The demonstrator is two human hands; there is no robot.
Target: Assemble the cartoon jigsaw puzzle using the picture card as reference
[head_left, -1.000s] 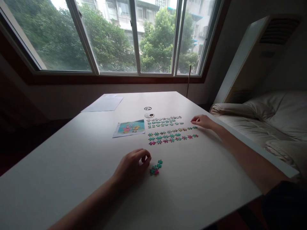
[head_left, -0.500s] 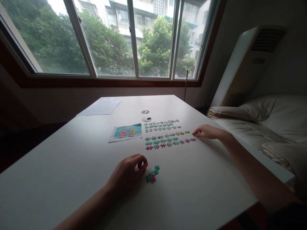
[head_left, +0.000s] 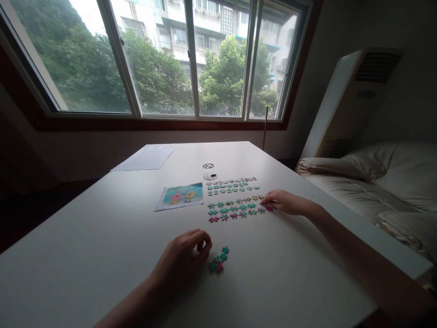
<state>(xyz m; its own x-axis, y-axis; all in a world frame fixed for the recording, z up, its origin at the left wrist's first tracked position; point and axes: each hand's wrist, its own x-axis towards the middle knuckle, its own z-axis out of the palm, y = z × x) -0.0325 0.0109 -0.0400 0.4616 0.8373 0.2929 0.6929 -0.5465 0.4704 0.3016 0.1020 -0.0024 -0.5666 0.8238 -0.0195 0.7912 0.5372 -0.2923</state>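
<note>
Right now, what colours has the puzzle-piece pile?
The pile is green and pink in the head view.

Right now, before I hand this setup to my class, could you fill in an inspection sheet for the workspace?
Surface: white table, smooth-looking.
Job's things: rows of puzzle pieces; a small cluster of green and pink pieces nearer the person; a printed cartoon picture left of the rows.
Clutter: pale papers at the far left; two round items beyond the rows, nature unclear.
Hands: left hand curled beside the cluster; right hand at the rows' right end, grip unclear.
Cables: nothing seen.
Surroundings: window ahead; pale sofa and tall vented unit to the right.
</note>
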